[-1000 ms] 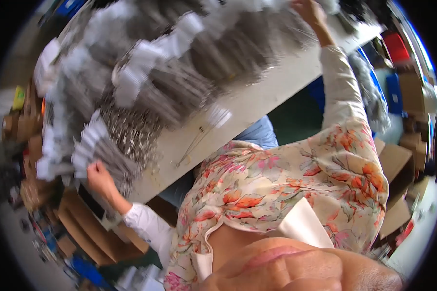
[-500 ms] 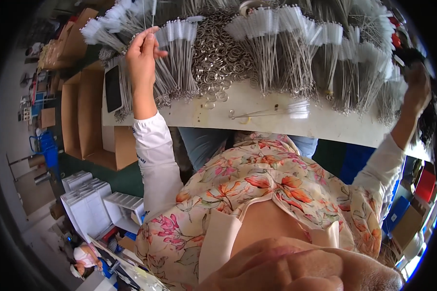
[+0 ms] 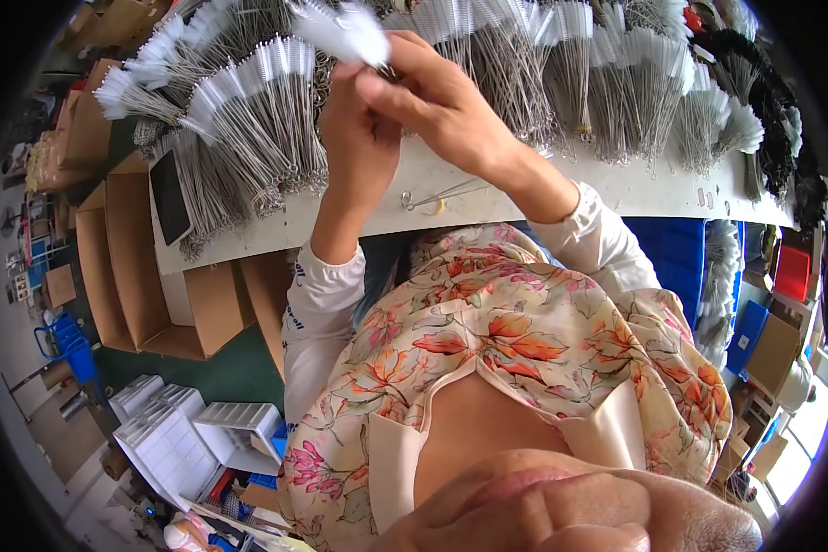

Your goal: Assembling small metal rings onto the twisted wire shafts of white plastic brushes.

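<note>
My left hand (image 3: pixel 362 147) and my right hand (image 3: pixel 455 115) meet above the far part of the table, both closed around a small bunch of wire brushes. White bristle heads (image 3: pixel 345 35) stick up above my fingers, blurred by motion. A dark bit shows at the fingers, too small to make out. The stems are mostly hidden in my hands. A few loose wire brushes with ring ends (image 3: pixel 446 195) lie near the front edge, partly covered by my right forearm. Beside my left hand stand bundles of white-bristled wire brushes (image 3: pixel 258 120).
More white brush bundles (image 3: pixel 616 101) line the table (image 3: pixel 561 179) to the right, with black brushes (image 3: pixel 768 120) at the far right. A phone-like dark slab (image 3: pixel 170 195) lies at the left end. Cardboard boxes (image 3: pixel 138 267) stand left of the table.
My right hand has come from the black brushes at the far right to my left hand. Both now grip the white brushes together. The whole view has shifted.
</note>
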Available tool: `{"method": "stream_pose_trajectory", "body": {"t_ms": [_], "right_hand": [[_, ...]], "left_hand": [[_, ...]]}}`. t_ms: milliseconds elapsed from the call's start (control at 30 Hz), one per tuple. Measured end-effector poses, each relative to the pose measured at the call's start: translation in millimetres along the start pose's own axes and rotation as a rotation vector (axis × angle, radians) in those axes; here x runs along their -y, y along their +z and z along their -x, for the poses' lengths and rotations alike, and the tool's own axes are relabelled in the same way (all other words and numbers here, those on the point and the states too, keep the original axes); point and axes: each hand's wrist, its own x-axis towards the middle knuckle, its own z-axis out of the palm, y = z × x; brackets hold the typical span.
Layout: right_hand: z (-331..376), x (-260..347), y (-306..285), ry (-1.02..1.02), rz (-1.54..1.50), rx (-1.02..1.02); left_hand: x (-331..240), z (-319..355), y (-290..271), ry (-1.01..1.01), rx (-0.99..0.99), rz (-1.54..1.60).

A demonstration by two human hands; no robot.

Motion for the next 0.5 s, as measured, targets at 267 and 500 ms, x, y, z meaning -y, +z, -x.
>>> {"method": "stream_pose_trajectory", "body": {"t_ms": [267, 500], "right_hand": [[28.6, -26.6, -32.5, 0.336, -0.530, -0.119], [25.6, -18.8, -41.4, 0.400, -1.113, -0.059]], "left_hand": [[-25.6, 20.7, 5.7, -0.120, -0.249, 0.667], [-14.2, 22.2, -12.3, 0.415, 0.138, -0.187]]}}
